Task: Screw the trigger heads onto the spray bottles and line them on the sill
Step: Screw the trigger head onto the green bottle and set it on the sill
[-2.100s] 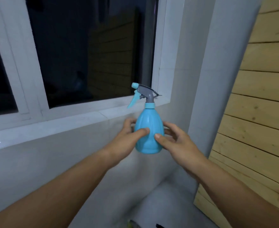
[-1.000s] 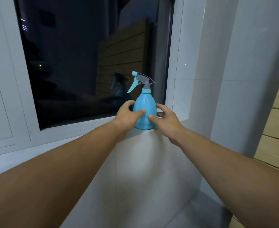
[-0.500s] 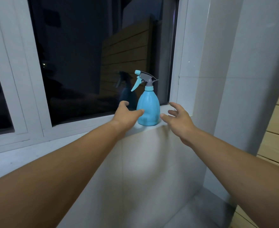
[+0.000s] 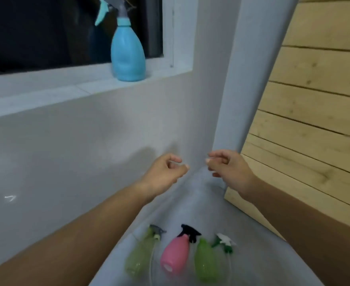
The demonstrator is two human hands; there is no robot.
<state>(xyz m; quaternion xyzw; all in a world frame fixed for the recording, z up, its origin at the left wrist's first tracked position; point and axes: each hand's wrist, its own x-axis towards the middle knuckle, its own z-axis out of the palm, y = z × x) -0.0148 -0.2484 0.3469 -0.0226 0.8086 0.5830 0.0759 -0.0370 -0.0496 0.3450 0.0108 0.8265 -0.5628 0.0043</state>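
The blue spray bottle (image 4: 128, 52) stands upright on the white sill (image 4: 46, 93) near its right end, trigger head screwed on. Both of my hands are well below it and hold nothing. My left hand (image 4: 166, 174) and my right hand (image 4: 229, 172) hover close together with loosely curled fingers. On the floor below lie a pale green bottle (image 4: 140, 258), a pink bottle (image 4: 175, 254) with a black trigger head (image 4: 190, 233), and a green bottle (image 4: 205, 263). A white and green trigger head (image 4: 224, 243) lies beside the green bottle. A grey trigger head (image 4: 157, 231) lies at the pale green bottle's neck.
A dark window (image 4: 46, 27) sits above the sill. A white wall corner (image 4: 238, 100) rises at the right of the sill, and a wooden plank wall (image 4: 314, 110) runs along the right side. The floor (image 4: 252, 265) is pale grey.
Both hands have let go of the blue bottle and dropped away from the sill. The view has tilted down, bringing the bottles on the floor into sight.
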